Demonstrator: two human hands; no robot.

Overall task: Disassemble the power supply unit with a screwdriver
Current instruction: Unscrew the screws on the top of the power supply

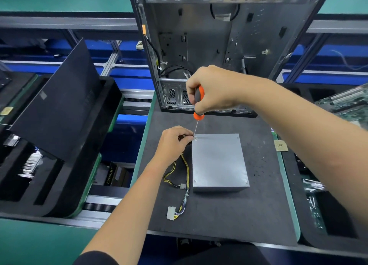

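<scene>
While your right hand (pixel 214 89) grips the orange-and-black handle of the screwdriver (pixel 198 105), its thin shaft runs down to the far-left corner of the power supply unit (pixel 219 161), where the tip meets a screw (pixel 195 139). Your left hand (pixel 173 143) sits just beside that same corner, fingers curled and pinching close to the tip; whether they hold the screw itself or only steady the shaft cannot be told.

Item: power supply unit, grey metal box, lying flat near the middle of the dark foam mat (pixel 229 215). Screws show at three other corners of its top face.

Item: cable bundle (pixel 184 177), yellow, black and mixed colours, leaving the unit's left side and trailing toward you, ending in a white connector (pixel 171 213); a smaller white plug (pixel 182 186) lies beside the box.

Item: computer case (pixel 219 45), open and stripped, standing upright at the far edge of the mat, touching it.

Item: black side panel (pixel 59 105), leaning tilted in the foam tray (pixel 65 195) to your left.

Item: green circuit board (pixel 346 103), far right, partly cut off by the frame edge.

Item: small tan chip (pixel 280 146), on the mat's right edge.
</scene>
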